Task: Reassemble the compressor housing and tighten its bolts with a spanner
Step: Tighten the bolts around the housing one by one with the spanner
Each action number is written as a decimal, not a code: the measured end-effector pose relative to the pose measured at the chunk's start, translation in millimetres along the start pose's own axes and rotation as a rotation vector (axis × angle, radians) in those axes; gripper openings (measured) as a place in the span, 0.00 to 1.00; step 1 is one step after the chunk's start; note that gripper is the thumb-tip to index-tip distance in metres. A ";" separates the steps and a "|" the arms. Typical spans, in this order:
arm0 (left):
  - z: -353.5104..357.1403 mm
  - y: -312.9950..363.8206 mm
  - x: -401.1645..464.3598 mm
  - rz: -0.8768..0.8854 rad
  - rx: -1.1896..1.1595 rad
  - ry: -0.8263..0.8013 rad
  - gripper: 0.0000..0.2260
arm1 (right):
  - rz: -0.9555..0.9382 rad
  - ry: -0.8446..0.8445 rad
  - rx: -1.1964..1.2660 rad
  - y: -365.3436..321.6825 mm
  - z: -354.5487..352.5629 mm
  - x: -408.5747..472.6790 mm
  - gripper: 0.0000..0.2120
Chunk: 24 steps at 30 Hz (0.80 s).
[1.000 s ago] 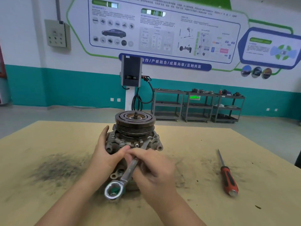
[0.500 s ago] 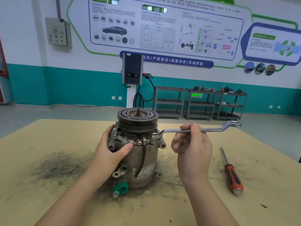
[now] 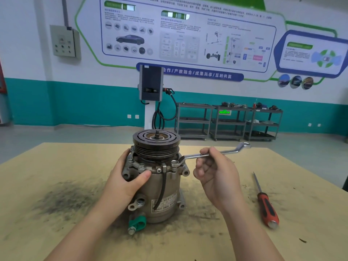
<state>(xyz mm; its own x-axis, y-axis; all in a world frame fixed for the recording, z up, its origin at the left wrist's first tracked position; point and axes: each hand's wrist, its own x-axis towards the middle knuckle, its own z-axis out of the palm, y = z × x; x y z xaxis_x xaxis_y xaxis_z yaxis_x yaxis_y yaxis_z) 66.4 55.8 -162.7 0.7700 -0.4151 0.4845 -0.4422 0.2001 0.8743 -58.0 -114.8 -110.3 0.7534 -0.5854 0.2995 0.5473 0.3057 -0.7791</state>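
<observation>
Head camera is showing the silver offset ring spanner (image 3: 211, 154), swung round from the front a second ago, now seating on a right-side flange bolt of the grey metal compressor (image 3: 160, 178), which is standing upright mid-surface. Right hand (image 3: 216, 172) is pinching the shank; left hand (image 3: 128, 178) is gripping the housing. Tightening looks imminent.

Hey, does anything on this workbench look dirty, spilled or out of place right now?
Yes: a dark, sooty smear of grime spreads across the tan tabletop left of the compressor, with finer specks around its base. Otherwise things look orderly: the spanner sits on a housing bolt and the red-handled screwdriver lies flat to the right.
</observation>
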 end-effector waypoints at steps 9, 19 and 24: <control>-2.2 -0.2 1.5 0.026 0.021 0.000 0.24 | -0.005 0.084 0.216 14.5 3.6 0.5 0.16; -1.4 2.6 2.6 0.077 0.014 -0.031 0.25 | -0.811 -0.158 -0.502 45.2 26.9 -43.2 0.07; -2.0 -1.6 3.4 0.087 -0.014 -0.042 0.26 | -0.916 -0.305 -0.679 50.6 27.3 -44.5 0.04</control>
<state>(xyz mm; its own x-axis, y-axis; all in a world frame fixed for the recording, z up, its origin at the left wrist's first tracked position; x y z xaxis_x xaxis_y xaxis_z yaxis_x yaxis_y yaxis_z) 70.6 55.8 -162.4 0.7086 -0.4325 0.5575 -0.5003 0.2492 0.8292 -53.8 -52.8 -148.0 0.2868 -0.1465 0.9467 0.6925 -0.6512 -0.3105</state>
